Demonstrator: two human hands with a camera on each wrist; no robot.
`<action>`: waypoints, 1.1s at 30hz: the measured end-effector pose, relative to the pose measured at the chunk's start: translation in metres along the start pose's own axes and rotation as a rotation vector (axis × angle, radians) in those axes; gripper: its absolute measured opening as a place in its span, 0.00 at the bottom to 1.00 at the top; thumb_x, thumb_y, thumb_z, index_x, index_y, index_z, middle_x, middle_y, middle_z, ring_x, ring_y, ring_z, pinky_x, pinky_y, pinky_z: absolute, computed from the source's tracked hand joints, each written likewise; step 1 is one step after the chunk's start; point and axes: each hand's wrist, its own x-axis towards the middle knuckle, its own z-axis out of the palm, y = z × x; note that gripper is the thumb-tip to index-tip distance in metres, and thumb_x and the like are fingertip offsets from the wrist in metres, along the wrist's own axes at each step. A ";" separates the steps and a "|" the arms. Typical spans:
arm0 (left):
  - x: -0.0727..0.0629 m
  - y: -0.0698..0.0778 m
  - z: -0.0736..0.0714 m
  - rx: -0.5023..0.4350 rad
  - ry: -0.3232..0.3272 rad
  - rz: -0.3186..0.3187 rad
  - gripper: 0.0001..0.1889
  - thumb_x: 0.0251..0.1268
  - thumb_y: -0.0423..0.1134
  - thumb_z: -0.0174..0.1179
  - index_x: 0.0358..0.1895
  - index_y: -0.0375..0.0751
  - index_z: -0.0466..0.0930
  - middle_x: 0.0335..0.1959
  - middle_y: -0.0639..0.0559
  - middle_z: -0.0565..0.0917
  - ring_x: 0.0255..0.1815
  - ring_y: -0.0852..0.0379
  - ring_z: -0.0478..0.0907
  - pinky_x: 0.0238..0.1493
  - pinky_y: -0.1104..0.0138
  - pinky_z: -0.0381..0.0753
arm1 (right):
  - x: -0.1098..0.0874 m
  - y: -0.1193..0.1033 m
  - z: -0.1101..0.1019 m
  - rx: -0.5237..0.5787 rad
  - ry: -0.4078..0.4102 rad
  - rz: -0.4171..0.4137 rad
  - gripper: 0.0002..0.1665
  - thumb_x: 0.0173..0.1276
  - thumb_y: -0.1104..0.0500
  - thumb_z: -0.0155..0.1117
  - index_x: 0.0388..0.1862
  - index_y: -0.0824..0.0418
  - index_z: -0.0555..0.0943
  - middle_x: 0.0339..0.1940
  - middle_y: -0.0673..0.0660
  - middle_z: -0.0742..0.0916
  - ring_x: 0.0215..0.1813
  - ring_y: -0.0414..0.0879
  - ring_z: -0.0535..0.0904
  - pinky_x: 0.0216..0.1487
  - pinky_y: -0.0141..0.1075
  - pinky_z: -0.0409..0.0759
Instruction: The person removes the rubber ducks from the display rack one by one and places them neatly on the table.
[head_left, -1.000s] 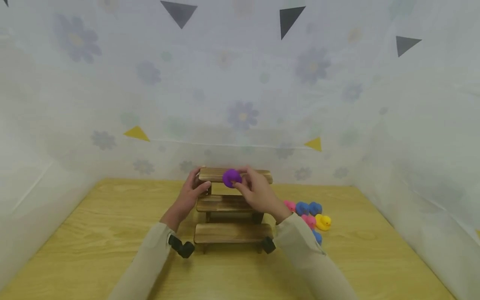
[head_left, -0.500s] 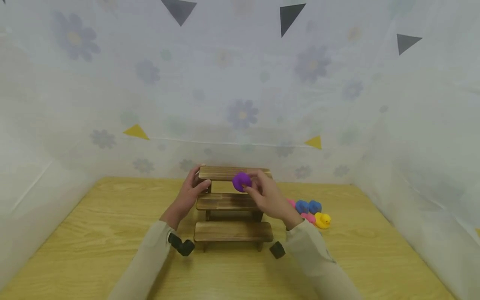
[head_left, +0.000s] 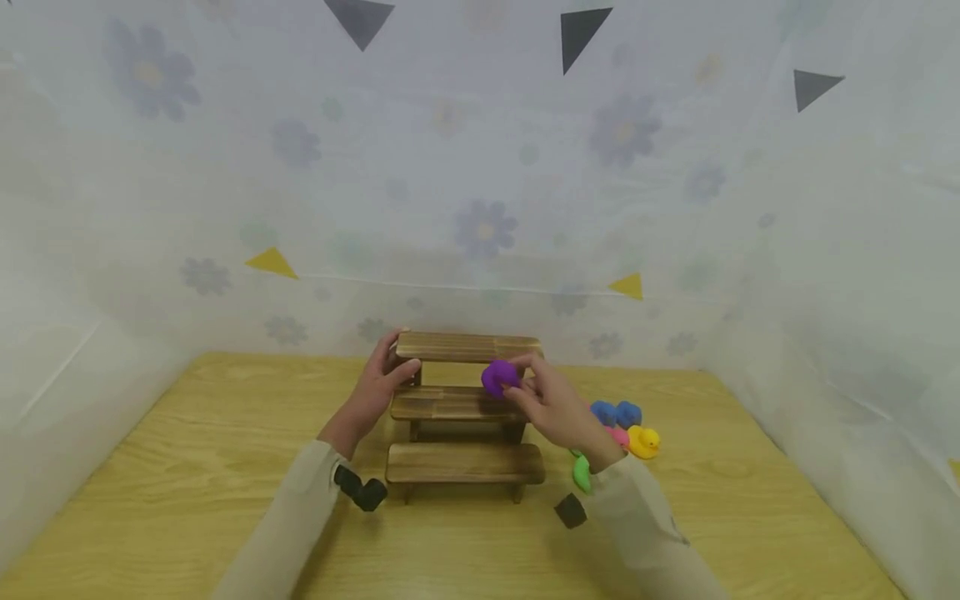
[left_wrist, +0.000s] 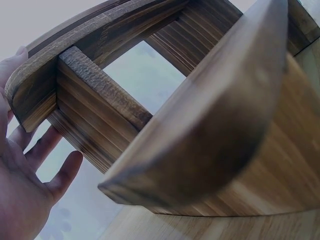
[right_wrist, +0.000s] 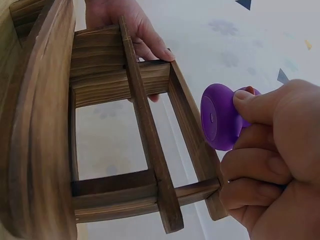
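A three-step wooden display stand (head_left: pixel 465 462) stands on the table, dark-grained with rounded ends. My left hand (head_left: pixel 371 396) grips the left end of its top step, thumb in front and the other fingers behind. In the left wrist view, the fingers (left_wrist: pixel 67 172) reach around the back of that end. My right hand (head_left: pixel 558 408) pinches a purple rubber duck (head_left: pixel 498 379) between thumb and fingers. The duck overlaps the right part of the middle step in the head view. Its flat round base (right_wrist: pixel 212 120) faces the stand in the right wrist view.
Right of the stand, partly behind my right forearm, several rubber ducks sit together: blue (head_left: pixel 603 412), pink (head_left: pixel 618 436), yellow (head_left: pixel 643 442) and green (head_left: pixel 582 473). White flowered sheeting (head_left: pixel 486 233) hangs around the table (head_left: pixel 225 467) at back and sides.
My right hand has moved right and down with the purple duck, away from the top step. Green comes into view by the right forearm. The left hand keeps its place.
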 end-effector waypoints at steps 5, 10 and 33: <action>0.000 0.000 0.000 -0.004 -0.006 0.008 0.37 0.74 0.46 0.52 0.78 0.51 0.41 0.69 0.37 0.65 0.66 0.41 0.65 0.65 0.48 0.66 | -0.008 0.004 -0.002 -0.007 -0.003 -0.007 0.15 0.71 0.66 0.57 0.55 0.64 0.69 0.15 0.45 0.66 0.15 0.32 0.57 0.16 0.28 0.60; 0.000 0.002 0.001 0.004 -0.005 0.010 0.37 0.74 0.48 0.51 0.78 0.52 0.40 0.68 0.37 0.67 0.64 0.41 0.67 0.62 0.51 0.69 | -0.017 0.006 -0.009 -0.001 -0.014 0.029 0.15 0.73 0.64 0.55 0.57 0.63 0.69 0.15 0.46 0.66 0.15 0.32 0.56 0.17 0.28 0.59; 0.001 0.001 0.001 0.006 -0.012 -0.012 0.39 0.73 0.49 0.52 0.78 0.50 0.39 0.68 0.38 0.67 0.63 0.43 0.68 0.65 0.48 0.65 | -0.056 0.034 -0.031 0.003 0.028 0.054 0.16 0.72 0.66 0.55 0.57 0.67 0.70 0.16 0.46 0.74 0.13 0.31 0.58 0.13 0.26 0.61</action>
